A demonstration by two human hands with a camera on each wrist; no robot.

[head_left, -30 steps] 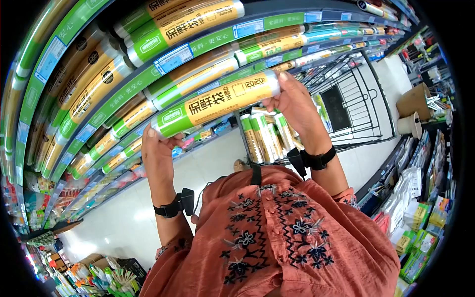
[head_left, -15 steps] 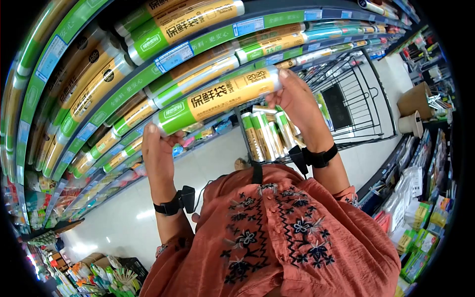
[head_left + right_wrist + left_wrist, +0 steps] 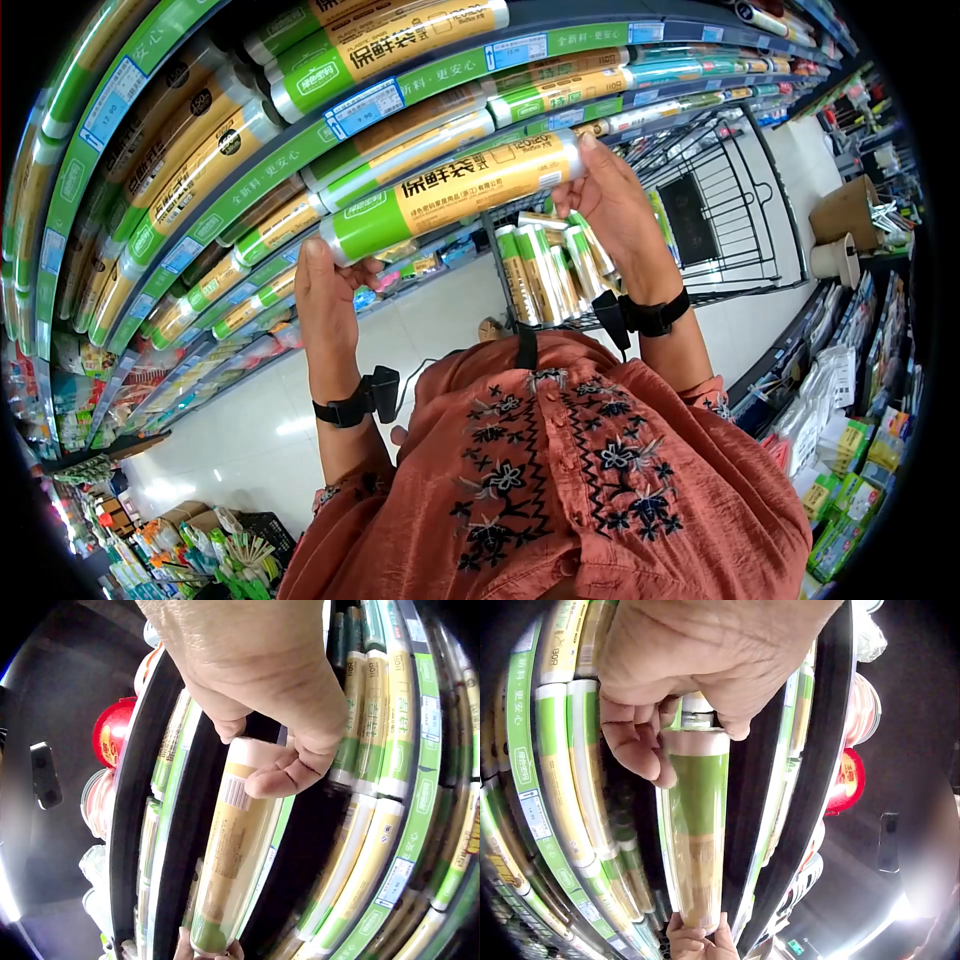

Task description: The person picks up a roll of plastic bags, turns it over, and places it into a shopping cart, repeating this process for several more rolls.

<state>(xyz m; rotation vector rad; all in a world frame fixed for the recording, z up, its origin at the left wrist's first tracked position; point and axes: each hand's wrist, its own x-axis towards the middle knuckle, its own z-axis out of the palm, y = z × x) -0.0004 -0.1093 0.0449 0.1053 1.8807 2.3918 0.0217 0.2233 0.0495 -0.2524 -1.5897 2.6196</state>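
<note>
A green and yellow roll of bags (image 3: pixel 460 197) is held level between both hands in front of the shelves. The left hand (image 3: pixel 328 300) grips its green end, thumb on the near side. At the roll's other end the right hand (image 3: pixel 618 205) pinches the yellow end. In the left wrist view the left hand (image 3: pixel 697 667) has its thumb and fingers around the end of the roll (image 3: pixel 697 802). The right wrist view shows the right hand (image 3: pixel 262 682) pinching the roll (image 3: pixel 232 847) near a barcode.
Shelves with a green label strip (image 3: pixel 262 172) carry many similar rolls. A black wire cart (image 3: pixel 745 200) behind the right hand contains several upright rolls (image 3: pixel 530 275). Packaged goods (image 3: pixel 845 450) hang at the right. A dark crate (image 3: pixel 268 535) stands at lower left.
The roll has turned about its long axis, so its large lettering sits higher and small print and a barcode show. Both hands have shifted slightly right in the head view.
</note>
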